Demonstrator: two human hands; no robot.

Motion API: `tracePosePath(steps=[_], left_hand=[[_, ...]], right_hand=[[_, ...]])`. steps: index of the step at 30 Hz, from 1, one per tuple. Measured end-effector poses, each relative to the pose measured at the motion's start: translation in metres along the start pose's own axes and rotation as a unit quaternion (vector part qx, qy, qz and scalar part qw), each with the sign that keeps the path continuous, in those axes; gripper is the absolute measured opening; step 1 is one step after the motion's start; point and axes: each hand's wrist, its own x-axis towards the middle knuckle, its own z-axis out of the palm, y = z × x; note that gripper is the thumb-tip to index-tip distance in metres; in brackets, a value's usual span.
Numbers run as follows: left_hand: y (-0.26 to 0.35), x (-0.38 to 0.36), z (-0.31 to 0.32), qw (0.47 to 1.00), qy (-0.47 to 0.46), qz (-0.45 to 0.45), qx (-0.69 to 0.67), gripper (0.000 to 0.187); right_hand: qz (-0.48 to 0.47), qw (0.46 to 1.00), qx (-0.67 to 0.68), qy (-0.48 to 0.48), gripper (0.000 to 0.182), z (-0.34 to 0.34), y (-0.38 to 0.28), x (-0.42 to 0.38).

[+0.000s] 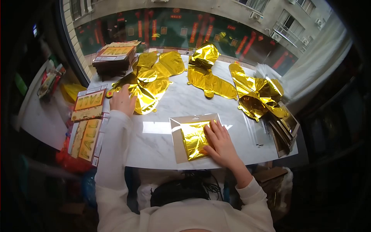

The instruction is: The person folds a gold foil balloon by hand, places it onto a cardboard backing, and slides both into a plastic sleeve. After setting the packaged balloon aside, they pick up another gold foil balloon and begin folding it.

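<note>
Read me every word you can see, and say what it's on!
"FALL", it seems: lower card at the far left.
"ALL", maybe with a letter before it: top card on the stack.
Too blurred to be sure: upper card at the far left.
Too small or blurred: red signs outside.

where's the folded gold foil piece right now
In the head view, the folded gold foil piece lies near the table's front edge, on the grey-brown card, with the right hand resting on its right side.
</note>
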Motion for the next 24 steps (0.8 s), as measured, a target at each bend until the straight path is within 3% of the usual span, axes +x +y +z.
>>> tracePosePath(steps=[4,8,11,12,17,19,20,22,24], left_hand=[[0.015,0.022,0.003,0.988,-0.101,-0.04,0.107,0.066],[0.017,0.033,0.011,0.993,-0.105,-0.043,0.029,0.07],[0.015,0.043,0.013,0.986,-0.162,-0.032,0.011,0.08],[0.015,0.04,0.014,0.99,-0.127,0.014,0.056,0.086],[0.002,0.035,0.011,0.992,-0.117,0.014,0.049,0.084],[-0.005,0.04,0.012,0.991,-0.128,-0.035,-0.032,0.076],[-0.005,0.04,0.01,0.988,-0.142,-0.029,-0.055,0.07],[-0.009,0.045,0.021,0.988,-0.139,-0.021,-0.068,0.07],[-0.007,0.044,0.022,0.99,-0.122,-0.012,-0.076,0.063]], right_hand=[[0.012,1.0,-0.006,0.027,0.068,0.001,0.002,-0.003],[0.011,0.998,0.005,0.061,0.064,0.002,0.004,-0.005],[0.01,0.998,0.012,0.067,0.061,-0.001,0.002,-0.004],[-0.002,0.996,0.009,0.084,0.056,-0.003,0.001,-0.003],[-0.023,0.984,0.042,0.17,0.038,-0.014,-0.003,-0.006],[-0.053,0.991,0.048,0.11,0.025,-0.03,-0.011,0.0],[-0.053,0.992,0.047,0.108,0.025,-0.036,-0.016,0.007],[-0.088,0.995,0.043,0.006,0.021,-0.045,-0.024,0.032],[-0.142,0.99,0.024,0.002,0.019,-0.037,-0.029,0.064]])
